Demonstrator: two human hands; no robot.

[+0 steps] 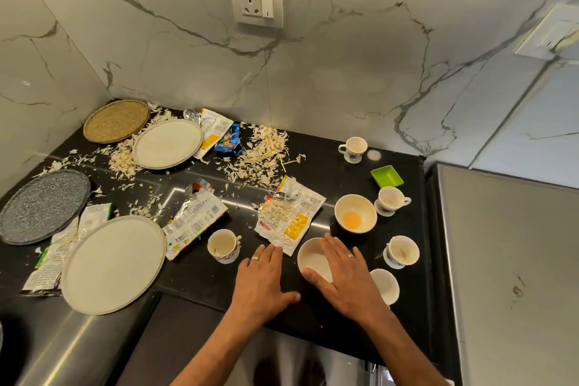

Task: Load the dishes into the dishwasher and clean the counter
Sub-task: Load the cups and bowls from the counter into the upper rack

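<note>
Head view: only cam; looks down on black counter (200, 276), marble wall behind.
L hand (261, 276): flat, palm down on counter, fingers spread, holding nothing; tips just short of a noodle wrapper (289, 216).
R hand (341, 276): open, fingers spread, draped over near white bowl (308, 260); thumb at bowl's near rim; no closed pinch seen.
Near bowl: upright, mouth up, front-centre of counter, partly hidden by R hand; round, so no long axis.
Other dishes: bowl w/ yellow residue (355, 213) just behind; teacups (224, 244) scattered L and R, mouths up, handles pointing diff ways; three pale plates (112, 263) and one grey plate at L, lying flat.
Litter: peel scraps (260, 157) and torn wrappers across mid counter.
Dishwasher: not identifiable in frame.
Step (judged): picking up near bowl; task barely begun.
Technique: close thumb inside rim, fingers under outer wall; lift level. Nest bowls while empty; tip residue bowl out first. Clear dishes before sweeping scraps, since scraps lie against plates.
</note>
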